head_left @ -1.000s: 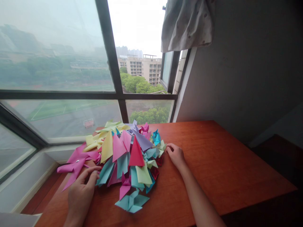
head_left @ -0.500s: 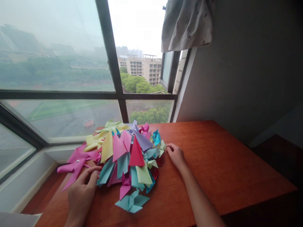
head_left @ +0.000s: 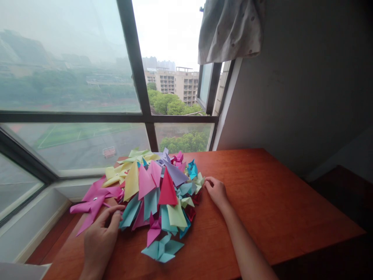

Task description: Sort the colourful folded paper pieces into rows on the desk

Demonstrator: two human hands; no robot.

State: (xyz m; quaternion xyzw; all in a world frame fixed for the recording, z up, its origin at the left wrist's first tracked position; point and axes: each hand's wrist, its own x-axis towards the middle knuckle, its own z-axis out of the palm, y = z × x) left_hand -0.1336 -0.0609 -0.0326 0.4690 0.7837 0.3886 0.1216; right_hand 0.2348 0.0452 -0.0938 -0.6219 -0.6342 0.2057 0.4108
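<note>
A pile of folded papers in many colours lies on the reddish-brown wooden table (head_left: 262, 202). At its lower left, my left hand (head_left: 101, 233) is closed, thumb and forefinger pinched round the thin stick of a magenta pinwheel (head_left: 94, 199). A teal folded paper (head_left: 130, 212) is right beside those fingertips. My right hand (head_left: 215, 190) has its fingers pinched together at the pile's right edge, at the tip of a pale green folded paper (head_left: 199, 179). Mid-pile are a red paper cone (head_left: 168, 188) and pink ones. Nearest the camera lies a teal folded piece (head_left: 162, 249).
Behind the table stands a window with dark frames (head_left: 72, 117), its right pane ajar. A grey spotted curtain (head_left: 230, 33) hangs above. To the right rises a shaded wall (head_left: 291, 85). The table's front edge runs along the lower right.
</note>
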